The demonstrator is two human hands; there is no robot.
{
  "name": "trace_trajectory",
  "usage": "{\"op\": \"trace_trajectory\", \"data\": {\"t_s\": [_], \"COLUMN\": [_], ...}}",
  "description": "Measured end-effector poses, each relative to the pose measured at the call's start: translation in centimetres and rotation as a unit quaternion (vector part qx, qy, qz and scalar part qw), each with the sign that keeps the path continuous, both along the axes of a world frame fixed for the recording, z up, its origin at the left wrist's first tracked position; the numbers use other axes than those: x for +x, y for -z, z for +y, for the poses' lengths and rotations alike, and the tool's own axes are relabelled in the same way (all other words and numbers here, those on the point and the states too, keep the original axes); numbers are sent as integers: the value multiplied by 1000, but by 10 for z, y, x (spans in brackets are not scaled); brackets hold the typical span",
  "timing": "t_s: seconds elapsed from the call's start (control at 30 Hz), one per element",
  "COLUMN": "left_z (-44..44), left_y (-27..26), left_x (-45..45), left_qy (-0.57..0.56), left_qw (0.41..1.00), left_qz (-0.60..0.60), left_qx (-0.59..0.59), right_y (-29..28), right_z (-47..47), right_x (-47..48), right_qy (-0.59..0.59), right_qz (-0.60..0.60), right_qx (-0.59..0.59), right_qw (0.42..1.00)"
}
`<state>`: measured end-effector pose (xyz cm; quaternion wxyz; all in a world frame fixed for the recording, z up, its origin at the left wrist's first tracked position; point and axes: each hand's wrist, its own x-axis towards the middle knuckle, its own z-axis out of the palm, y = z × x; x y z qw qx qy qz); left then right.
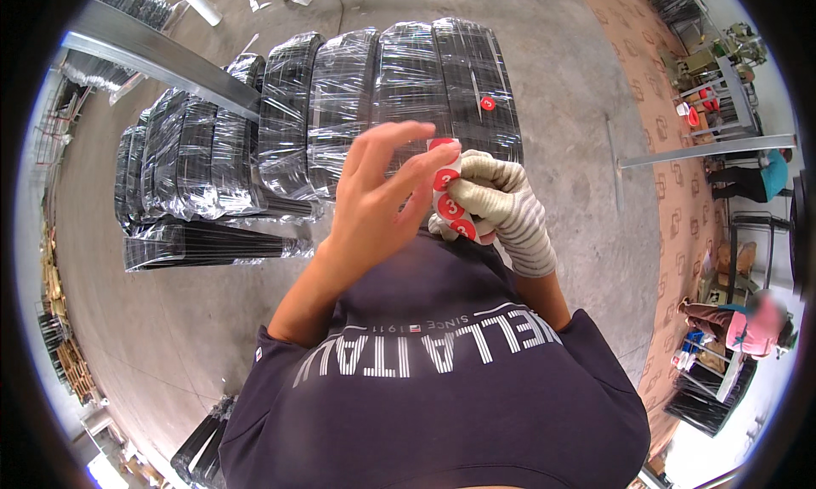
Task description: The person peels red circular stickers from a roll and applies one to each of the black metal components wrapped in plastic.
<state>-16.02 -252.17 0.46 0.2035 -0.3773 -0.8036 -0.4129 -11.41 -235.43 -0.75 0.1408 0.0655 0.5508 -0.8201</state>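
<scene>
My right hand (500,196), in a cream knit glove with grey stripes at the wrist, pinches a short strip of round red stickers (451,206) on white backing. Each sticker bears a white numeral. Bare, my left hand (376,192) reaches across from the left, one fingertip against the strip's top sticker and other fingers spread above it. Whether it grips the sticker is unclear. Beyond both hands lie large bundles of black strips in clear stretch film (344,94). One similar red sticker (488,103) is on the rightmost bundle.
A metal beam (166,62) crosses at upper left over more wrapped bundles (191,157). Another metal bar (707,151) extends at right. Two people, one in a teal top (774,177) and one in pink (755,326), are by workbenches. Dark wrapped lengths (204,441) lie at lower left.
</scene>
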Motion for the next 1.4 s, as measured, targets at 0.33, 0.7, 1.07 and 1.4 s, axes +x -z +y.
{"op": "trace_trajectory", "data": {"t_s": [0.33,0.7,1.07,1.4], "left_z": [0,-12,29,35], "left_y": [7,26,134,154], "left_x": [11,-2,-99,-126], "left_qy": [64,152,-148,-108], "left_qw": [974,754,978,980], "left_qz": [-205,-592,91,9], "left_qx": [71,242,-115,-164], "right_y": [-4,-14,22,33], "right_z": [-6,-4,17,25], "right_x": [8,12,27,33], "right_qy": [16,-60,7,43], "right_qz": [74,107,0,5], "right_qx": [68,245,79,61], "right_qw": [995,962,997,997]}}
